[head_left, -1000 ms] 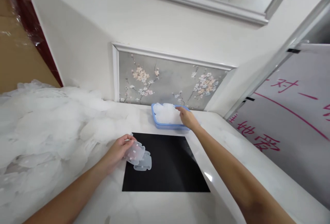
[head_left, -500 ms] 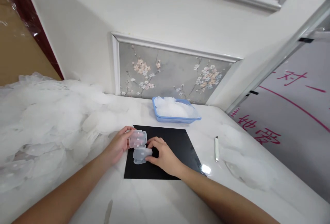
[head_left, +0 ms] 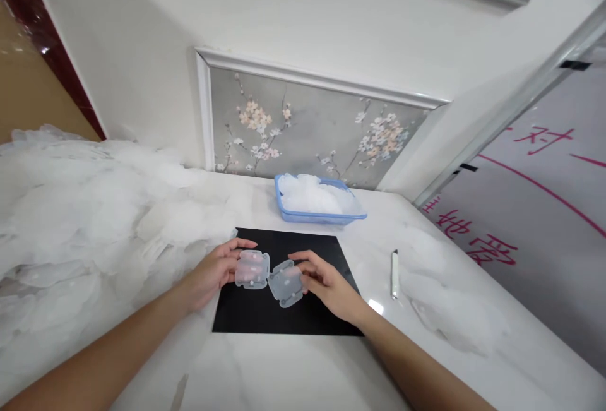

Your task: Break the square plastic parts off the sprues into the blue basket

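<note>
Over the black mat [head_left: 246,319], my left hand [head_left: 213,275] holds a thin translucent plastic piece [head_left: 252,269] by its left side. Some of those fingers show pinkish through it, while the index finger stretches out above its top edge. A second, similar translucent piece [head_left: 285,283] is pinched at its right edge by my right hand [head_left: 326,281] and sits tilted. Both pieces have notched outlines and small raised studs. Their near corners meet; whether they are joined there I cannot tell.
Many translucent plastic pieces [head_left: 99,209] are heaped on the left of the white table [head_left: 255,367]. Behind the mat stands a blue basket [head_left: 322,216] filled with similar pieces. A pale-handled utility knife [head_left: 395,275] lies to the right, near more pieces [head_left: 440,297].
The right-hand piece has swung from below the left one to beside it, on its right. My right hand has moved rightward with it, and the left index finger has stretched out.
</note>
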Demonstrator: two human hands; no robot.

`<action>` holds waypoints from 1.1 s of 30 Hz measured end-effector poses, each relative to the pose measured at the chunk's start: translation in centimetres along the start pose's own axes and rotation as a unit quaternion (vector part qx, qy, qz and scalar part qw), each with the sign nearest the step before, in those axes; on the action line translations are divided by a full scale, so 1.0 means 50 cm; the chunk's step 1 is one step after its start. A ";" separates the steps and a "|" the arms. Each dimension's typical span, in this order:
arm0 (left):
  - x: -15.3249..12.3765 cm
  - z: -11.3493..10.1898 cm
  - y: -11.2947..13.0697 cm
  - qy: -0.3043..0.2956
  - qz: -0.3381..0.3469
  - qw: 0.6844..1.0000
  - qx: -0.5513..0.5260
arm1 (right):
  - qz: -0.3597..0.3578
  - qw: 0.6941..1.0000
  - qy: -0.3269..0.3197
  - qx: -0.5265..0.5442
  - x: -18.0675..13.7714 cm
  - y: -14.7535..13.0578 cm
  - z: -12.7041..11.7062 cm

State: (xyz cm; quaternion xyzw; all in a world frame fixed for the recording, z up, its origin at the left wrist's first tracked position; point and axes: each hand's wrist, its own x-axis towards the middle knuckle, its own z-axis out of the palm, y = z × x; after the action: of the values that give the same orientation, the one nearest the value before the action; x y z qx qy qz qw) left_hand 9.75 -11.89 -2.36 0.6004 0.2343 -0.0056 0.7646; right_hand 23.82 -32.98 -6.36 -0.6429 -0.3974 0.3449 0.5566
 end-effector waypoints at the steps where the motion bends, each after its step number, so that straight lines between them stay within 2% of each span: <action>1: 0.002 -0.002 0.000 -0.009 0.000 1.000 0.008 | 0.000 1.000 0.003 -0.003 0.000 -0.001 -0.002; 8: 0.009 -0.011 0.005 -0.015 -0.001 0.997 0.075 | -0.004 1.000 0.018 -0.019 -0.001 0.002 -0.017; 19: 0.012 -0.009 0.011 -0.010 -0.010 0.998 0.066 | 0.009 0.999 0.029 0.037 0.002 0.007 -0.017; 33: 0.017 -0.019 0.000 -0.030 -0.019 0.998 0.057 | -0.011 0.999 0.028 0.031 0.000 0.009 -0.020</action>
State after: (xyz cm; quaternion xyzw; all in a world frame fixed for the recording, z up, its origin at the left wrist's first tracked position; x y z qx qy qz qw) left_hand 10.19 -10.80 -2.84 0.6382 0.2220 -0.0521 0.7354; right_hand 24.77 -33.45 -6.69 -0.6306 -0.3776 0.3328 0.5908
